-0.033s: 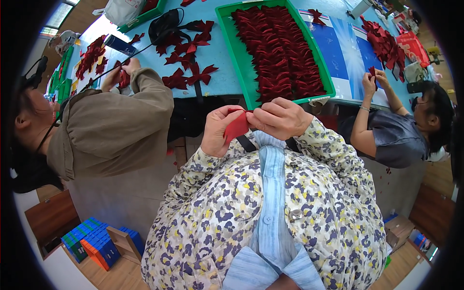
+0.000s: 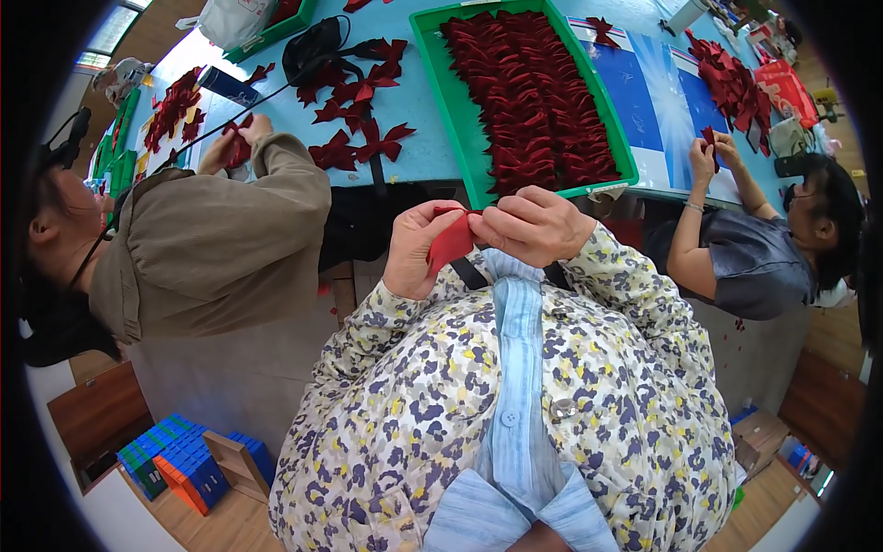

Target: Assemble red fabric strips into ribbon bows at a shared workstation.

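In front of my chest, just off the table's near edge, both my hands hold one piece of red ribbon. My left hand is closed, pinching its upper edge between thumb and fingers, and a flat flap hangs beside the palm. My right hand is closed too, with curled fingertips meeting the ribbon's right end; the fingers hide what they grip there. Right beyond my hands stands a green tray packed with rows of dark red bows.
Loose red bows and a black bag lie on the blue table left of the tray. A person in a brown jacket sits at left, another in a dark top at right, both handling red pieces. A red pile lies far right.
The person on the left has shifted their hands slightly, with the red piece between them. My own hands and the ribbon look the same.
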A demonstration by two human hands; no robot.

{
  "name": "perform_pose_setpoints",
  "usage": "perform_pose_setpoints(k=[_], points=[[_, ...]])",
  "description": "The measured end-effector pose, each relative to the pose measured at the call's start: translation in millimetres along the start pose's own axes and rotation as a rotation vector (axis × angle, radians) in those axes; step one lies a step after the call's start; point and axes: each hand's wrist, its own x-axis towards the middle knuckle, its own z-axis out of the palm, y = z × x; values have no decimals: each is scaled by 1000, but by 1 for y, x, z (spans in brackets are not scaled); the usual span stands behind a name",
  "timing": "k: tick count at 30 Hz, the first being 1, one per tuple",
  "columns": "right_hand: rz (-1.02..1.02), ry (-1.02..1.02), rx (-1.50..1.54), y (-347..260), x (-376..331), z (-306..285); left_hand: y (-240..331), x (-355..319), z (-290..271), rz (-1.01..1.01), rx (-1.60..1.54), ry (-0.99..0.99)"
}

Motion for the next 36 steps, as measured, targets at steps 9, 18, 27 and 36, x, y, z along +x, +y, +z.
perform_pose_setpoints(k=[9,18,27,36], points=[[143,42,73,4,-15,-11,14,-4,15,110,38,-10],[393,-37,219,10,-49,-7,23,0,32,128,218,5],[846,166,946,24,-53,-9,43,15,57,80,375,-20],[823,144,1089,25,-14,-21,61,10,69,118,557,43]])
